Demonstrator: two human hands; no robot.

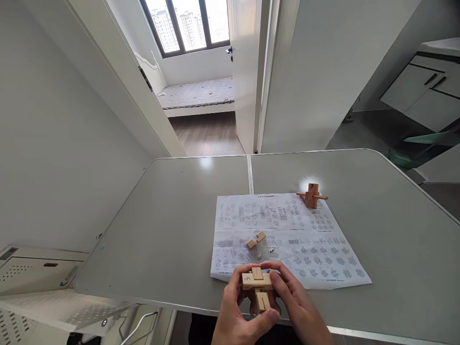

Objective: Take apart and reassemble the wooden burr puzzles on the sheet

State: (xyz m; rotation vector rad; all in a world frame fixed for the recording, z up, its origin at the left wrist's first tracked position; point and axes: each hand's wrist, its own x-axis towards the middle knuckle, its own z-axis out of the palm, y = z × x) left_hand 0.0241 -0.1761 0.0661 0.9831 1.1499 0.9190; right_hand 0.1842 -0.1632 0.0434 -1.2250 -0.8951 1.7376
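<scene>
A partly assembled wooden interlocking puzzle [258, 286] is held over the table's near edge. My left hand [235, 314] grips it from the left and below, fingers wrapped round it. From the right, my right hand [298, 304] closes over it, fingertips on its top. A loose notched wooden piece [256, 239] lies on the printed instruction sheet [316, 254] just beyond my hands. Another small wooden puzzle with a dowel through it [311, 195] stands at the sheet's far right corner.
The grey folding table [161, 225] has a seam down its middle. A white perforated metal unit [39, 282] sits low at the left. Behind the table an open doorway [204, 129] shows a wood floor, and cabinets [420, 91] stand at the right.
</scene>
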